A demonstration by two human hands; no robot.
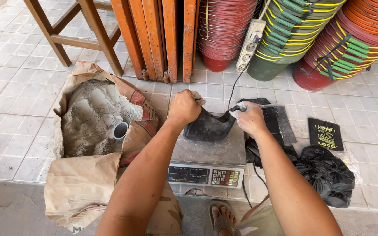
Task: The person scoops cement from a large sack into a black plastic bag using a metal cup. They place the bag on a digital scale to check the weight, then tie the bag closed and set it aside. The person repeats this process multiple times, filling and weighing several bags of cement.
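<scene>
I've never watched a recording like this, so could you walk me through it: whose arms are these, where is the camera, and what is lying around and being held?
There is no machine here: these are a person's two bare arms, filmed by one camera worn on their head, looking down. The left hand and the right hand each pinch an edge of a black plastic bag, holding it on a digital weighing scale that stands on the tiled floor. To the left lies an open paper sack of grey powder with a small metal scoop cup sunk in it. To the right lie knotted black bags. At the back stand stacked plastic buckets and folded orange tables.
</scene>
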